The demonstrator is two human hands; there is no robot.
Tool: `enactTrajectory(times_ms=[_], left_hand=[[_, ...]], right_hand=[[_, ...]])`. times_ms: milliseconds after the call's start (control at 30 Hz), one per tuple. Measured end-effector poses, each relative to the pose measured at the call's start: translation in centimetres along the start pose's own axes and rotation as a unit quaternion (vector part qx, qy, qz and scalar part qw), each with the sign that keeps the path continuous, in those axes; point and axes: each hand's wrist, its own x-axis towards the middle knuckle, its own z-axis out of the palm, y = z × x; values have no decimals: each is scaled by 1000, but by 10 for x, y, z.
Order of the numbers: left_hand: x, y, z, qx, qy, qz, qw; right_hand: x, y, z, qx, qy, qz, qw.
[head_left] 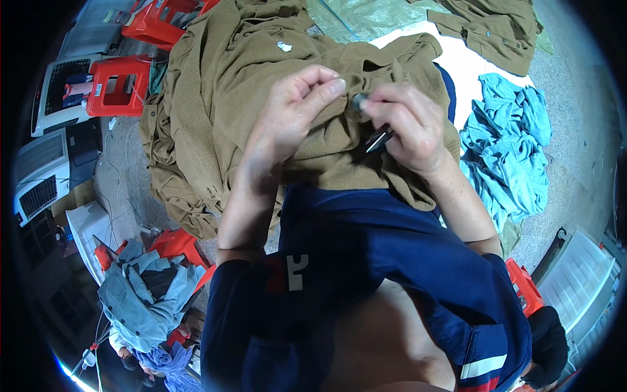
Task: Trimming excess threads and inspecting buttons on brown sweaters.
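Observation:
A brown knit garment (326, 147) lies bunched over my lap and spreads away from me. The thumb and fingers of my left hand (300, 101) pinch a fold of it near its edge. Just to the right, my right hand (411, 127) is closed, its thumb and forefinger at a small round grey-green button (358, 100) against the cloth. Tucked in the lower fingers of that hand is a small black tool (379, 139) with a shiny pointed tip, perhaps thread snips; its other end is hidden by the palm.
More brown knitwear (176, 170) is heaped on the left, and another buttoned brown garment (499, 29) lies at the far right. Light blue garments (506, 147) sit in a pile on the right. Red plastic stools (119, 86) stand at the left. Grey-blue clothing (140, 300) hangs over a seat.

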Motion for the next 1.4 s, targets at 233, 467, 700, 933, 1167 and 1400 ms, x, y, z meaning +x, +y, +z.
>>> enactTrajectory(times_ms=[233,467,700,933,1167,1400], left_hand=[[-8,18,-13,20,-44,-67,997],[8,-6,10,536,133,-39,833],[34,-32,-10,551,189,32,813],[11,-5,-12,1,-100,-82,992],[0,-2,-5,13,-74,-58,995],[-8,3,-3,150,-68,34,986]], right_hand=[[5,28,-25,494,117,333,795],[-2,18,-26,614,105,387,680],[-13,8,-20,133,-89,341,926],[-13,-5,8,84,-51,77,992],[-8,-13,13,-27,-2,-33,999],[-11,-18,13,40,-46,59,996]])
